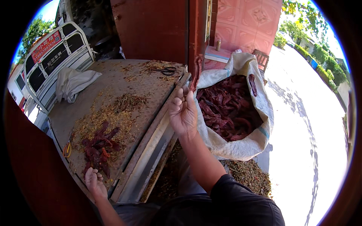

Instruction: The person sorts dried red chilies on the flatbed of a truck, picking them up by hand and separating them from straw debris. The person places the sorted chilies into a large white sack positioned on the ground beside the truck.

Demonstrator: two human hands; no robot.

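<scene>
My right hand [182, 113] is raised beside the sack and pinches one long, dark red dried chili pepper [196, 72], which stands upright above the fingers. Below and right of it, the open white woven sack [241, 151] holds many dried red chilies [225, 107]. At the lower left, my left hand [96, 184] rests by the near edge of the flat truck bed [130, 77], fingers loosely bent and apart, with nothing visible in them. Just beyond its fingertips lies a small pile of dried chilies [98, 147].
Yellow seeds [98, 122] and stems are strewn over the bed. Yellow-handled scissors [67, 149] lie at its left edge, black-handled scissors [167, 70] at its far corner. A white cloth sack [73, 83] lies far left. Stem scraps [249, 177] cover ground below the chili sack.
</scene>
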